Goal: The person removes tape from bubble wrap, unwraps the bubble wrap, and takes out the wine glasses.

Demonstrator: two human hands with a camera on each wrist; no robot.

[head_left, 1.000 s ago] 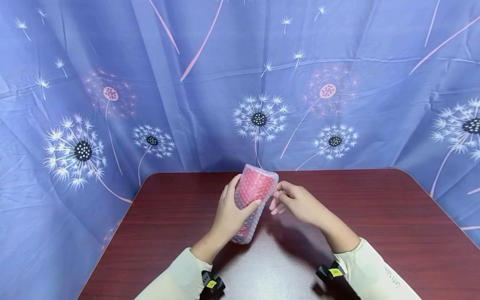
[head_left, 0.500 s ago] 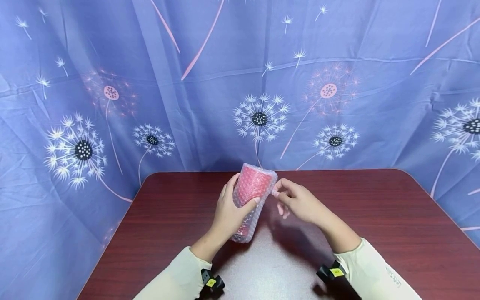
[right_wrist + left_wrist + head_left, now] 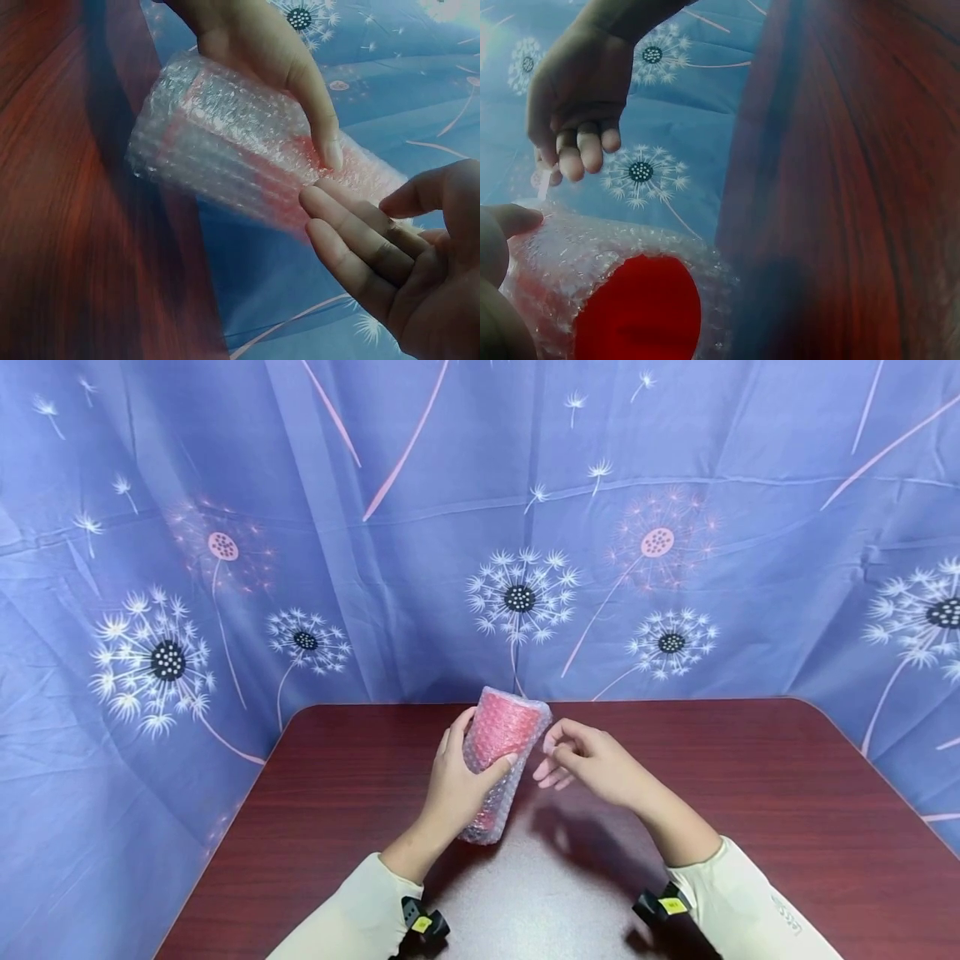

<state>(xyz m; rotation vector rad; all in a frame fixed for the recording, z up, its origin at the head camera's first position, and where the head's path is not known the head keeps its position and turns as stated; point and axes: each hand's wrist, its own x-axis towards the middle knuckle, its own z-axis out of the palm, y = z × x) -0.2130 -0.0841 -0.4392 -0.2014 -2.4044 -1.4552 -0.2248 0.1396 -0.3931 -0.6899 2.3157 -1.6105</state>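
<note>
My left hand [image 3: 461, 785] grips a bubble-wrapped package [image 3: 501, 735], its thumb across the front and its fingers round the far left side. The package tilts upright above the table; red shows through the clear wrap, and a round red end [image 3: 641, 311] faces the left wrist view. To its upper right, my right hand [image 3: 596, 764] pinches a narrow whitish strip of tape [image 3: 544, 185] between thumb and index finger. This strip runs from the fingertips down to the wrap near my left thumb [image 3: 521, 219]. The other right fingers [image 3: 352, 259] are half extended beside the package.
The dark red wooden table [image 3: 337, 777] has rounded far corners. Behind it hangs a blue curtain [image 3: 420, 577] with dandelion prints. A black wrist camera [image 3: 426, 922] sits at the left cuff, and another black camera [image 3: 660, 903] at the right cuff.
The package and left hand have shifted slightly left. My right hand's lower fingers have curled down and then opened out again, while its thumb and index finger stay near the package's upper edge.
</note>
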